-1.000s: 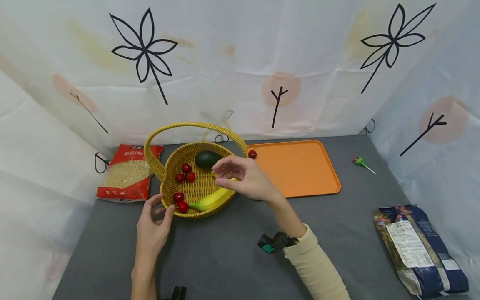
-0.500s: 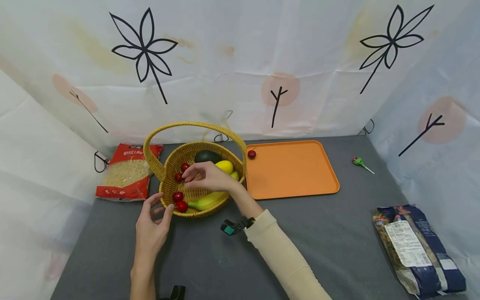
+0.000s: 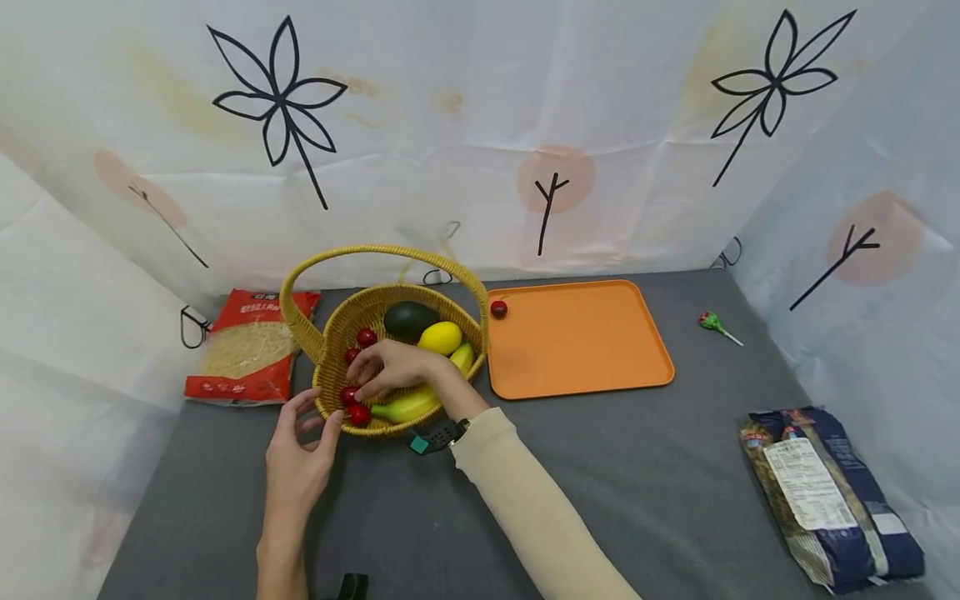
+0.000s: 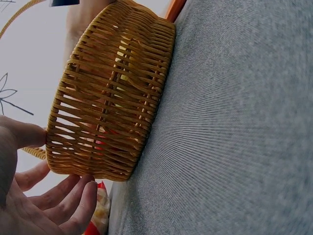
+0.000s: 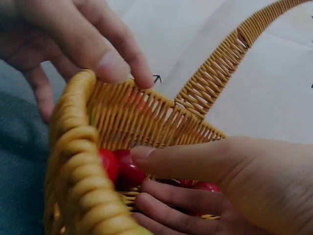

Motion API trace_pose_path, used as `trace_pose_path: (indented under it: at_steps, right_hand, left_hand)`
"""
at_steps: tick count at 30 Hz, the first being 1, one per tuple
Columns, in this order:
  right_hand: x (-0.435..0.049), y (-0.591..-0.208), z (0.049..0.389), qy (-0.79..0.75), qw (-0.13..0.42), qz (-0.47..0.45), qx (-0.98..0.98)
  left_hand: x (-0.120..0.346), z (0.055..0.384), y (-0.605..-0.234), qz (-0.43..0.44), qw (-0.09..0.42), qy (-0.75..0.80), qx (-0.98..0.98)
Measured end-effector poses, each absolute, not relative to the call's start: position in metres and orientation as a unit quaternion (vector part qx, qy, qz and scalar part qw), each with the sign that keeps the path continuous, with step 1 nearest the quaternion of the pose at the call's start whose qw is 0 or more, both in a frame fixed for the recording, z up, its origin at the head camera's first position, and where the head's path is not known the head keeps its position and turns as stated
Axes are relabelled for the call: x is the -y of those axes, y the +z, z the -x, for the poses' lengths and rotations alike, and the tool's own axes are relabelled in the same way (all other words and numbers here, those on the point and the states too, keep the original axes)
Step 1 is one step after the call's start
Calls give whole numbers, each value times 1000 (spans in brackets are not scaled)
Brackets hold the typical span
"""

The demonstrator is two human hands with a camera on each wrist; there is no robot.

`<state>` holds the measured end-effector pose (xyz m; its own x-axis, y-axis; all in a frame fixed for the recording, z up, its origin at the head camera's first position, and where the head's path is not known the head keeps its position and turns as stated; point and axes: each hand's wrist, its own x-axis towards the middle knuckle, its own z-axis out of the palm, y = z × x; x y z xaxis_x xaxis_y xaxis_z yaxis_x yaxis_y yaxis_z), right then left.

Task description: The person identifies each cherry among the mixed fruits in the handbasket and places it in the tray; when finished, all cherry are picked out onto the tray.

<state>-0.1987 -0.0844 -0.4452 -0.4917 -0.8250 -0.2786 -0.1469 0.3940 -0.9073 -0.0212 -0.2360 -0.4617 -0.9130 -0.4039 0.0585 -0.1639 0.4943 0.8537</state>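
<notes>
Your left hand (image 3: 300,450) holds the edge of the yellow basket (image 4: 112,90), thumb on the rim and fingers outside. Your right hand (image 3: 393,367) is inside it, thumb and finger close together. They seem to pinch a dark red cherry (image 5: 129,169), though they hide part of it. A brighter cherry (image 3: 359,415) sits just beside it, near the banana (image 3: 412,406). The orange tray (image 3: 577,350) is to the right.

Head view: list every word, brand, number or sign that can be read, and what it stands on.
No text reads clearly.
Red bag: pale characters near its top, too blurred.
Navy bag: white label with fine print, too small; print beside it also illegible.
</notes>
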Motion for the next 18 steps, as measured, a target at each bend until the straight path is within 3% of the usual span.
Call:
trace_pose_path:
  at_steps: [6,18]
  right_hand:
    - [87,-444,203,-436,421,312,-732]
    - [89,-441,204,-410,427,327,-736]
  left_hand:
    - [236,21,-462,-170,125,-472,856]
    - [237,20,-461,-167,130,-470,857]
